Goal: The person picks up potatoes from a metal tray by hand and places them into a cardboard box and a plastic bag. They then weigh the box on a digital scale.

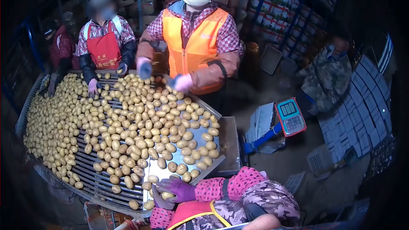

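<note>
My right hand (180, 188), in a purple glove with darker grey fingers, reaches over the near edge of the sorting table, its fingers stretched toward a potato (153, 179). Just below it, my left hand (160, 197) wears a greyish glove and curls around a potato (167, 195). The two hands are close together, and part of the left one is hidden. More loose potatoes (149, 205) lie beside my left hand. A spread of potatoes (140, 145) covers much of the slatted table (87, 170) and its smooth metal end (158, 171).
Across the table, a person in an orange vest (191, 47) and one in a red apron (104, 51) reach toward potatoes. Another person works far left. A scale (291, 117) stands right of a cardboard box (228, 140). Someone in camouflage (327, 76) is near stacked boxes (362, 106).
</note>
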A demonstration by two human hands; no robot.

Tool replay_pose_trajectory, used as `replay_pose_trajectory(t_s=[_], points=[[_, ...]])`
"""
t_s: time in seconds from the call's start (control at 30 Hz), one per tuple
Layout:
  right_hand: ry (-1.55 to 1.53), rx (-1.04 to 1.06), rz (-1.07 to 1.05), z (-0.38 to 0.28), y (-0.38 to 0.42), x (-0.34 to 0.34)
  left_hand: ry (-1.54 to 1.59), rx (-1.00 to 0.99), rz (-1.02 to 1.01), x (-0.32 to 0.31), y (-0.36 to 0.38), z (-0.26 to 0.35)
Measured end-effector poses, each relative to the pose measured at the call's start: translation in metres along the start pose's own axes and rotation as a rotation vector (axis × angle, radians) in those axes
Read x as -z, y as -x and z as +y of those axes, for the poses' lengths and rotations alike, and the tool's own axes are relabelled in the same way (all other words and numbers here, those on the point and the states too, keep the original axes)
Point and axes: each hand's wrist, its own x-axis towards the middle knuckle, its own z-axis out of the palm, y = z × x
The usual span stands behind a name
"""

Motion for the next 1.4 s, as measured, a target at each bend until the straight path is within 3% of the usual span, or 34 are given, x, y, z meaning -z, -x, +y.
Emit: replay_pose_trajectory(t_s=[0.1, 0.2, 0.33, 0.4, 0.5, 0.57, 0.6, 0.63, 0.67, 0.7, 0.73, 0.8, 0.83, 0.93, 1.03, 1.1, 1.13, 1.23, 1.3, 1.4], points=[[0.036, 0.148, 0.086, 0.02, 0.004, -0.024, -0.035, -0.005, 0.019, -0.002, 0.004, -0.001], [0.065, -0.102, -0.14, -0.002, -0.005, 0.0, -0.07, -0.113, -0.088, 0.022, -0.009, -0.026], [0.066, 0.063, 0.0, -0.009, -0.001, 0.002, -0.164, -0.158, -0.076, 0.032, -0.011, -0.041], [-0.03, 0.04, 0.042, -0.003, 0.001, -0.001, -0.132, -0.131, -0.039, 0.041, -0.01, -0.05], [-0.116, -0.063, 0.17, 0.01, 0.009, 0.004, -0.249, -0.099, 0.033, -0.004, 0.023, -0.008], [-0.067, -0.077, 0.353, 0.029, 0.027, 0.003, 0.728, 0.211, 0.11, 0.006, 0.015, -0.018], [-0.102, -0.153, 0.365, 0.038, 0.037, 0.004, 0.881, 0.251, 0.107, -0.011, 0.029, 0.005], [-0.145, -0.216, 0.356, 0.05, 0.047, 0.004, 0.541, 0.057, 0.033, 0.011, 0.02, -0.031], [-0.046, -0.275, 0.3, 0.056, 0.057, 0.008, -0.075, -0.228, 0.026, -0.002, 0.031, -0.014], [0.047, -0.314, 0.227, 0.063, 0.066, 0.012, -0.411, -0.354, 0.072, 0.0, 0.039, -0.02], [0.13, -0.196, 0.215, 0.087, 0.084, 0.005, -0.744, -0.473, 0.163, 0.0, 0.047, -0.025], [0.192, -0.145, 0.16, 0.105, 0.079, -0.01, 0.034, -0.196, 0.139, 0.006, 0.053, -0.031], [0.193, -0.233, 0.113, 0.107, 0.079, -0.009, 0.404, -0.089, 0.206, 0.01, 0.053, -0.031], [0.195, -0.465, 0.029, 0.115, 0.075, -0.005, -0.383, -0.429, 0.234, -0.002, 0.073, -0.016], [0.139, -0.487, -0.037, 0.122, 0.058, -0.011, 0.142, -0.282, 0.153, 0.018, 0.059, -0.034], [0.183, -0.464, -0.083, 0.127, 0.054, -0.015, 0.273, -0.105, 0.146, 0.008, 0.037, -0.029], [-0.003, -0.386, 0.006, 0.128, 0.06, -0.019, 0.277, -0.053, 0.129, 0.001, 0.028, -0.03], [-0.006, -0.279, 0.206, 0.122, 0.096, -0.001, 0.268, 0.074, 0.08, -0.023, 0.003, -0.04], [-0.018, -0.433, 0.351, 0.107, 0.125, 0.045, 0.254, 0.137, 0.04, -0.039, -0.013, -0.046], [-0.078, -0.466, 0.703, 0.099, 0.175, 0.114, 0.237, 0.205, -0.016, -0.063, -0.034, -0.053]])
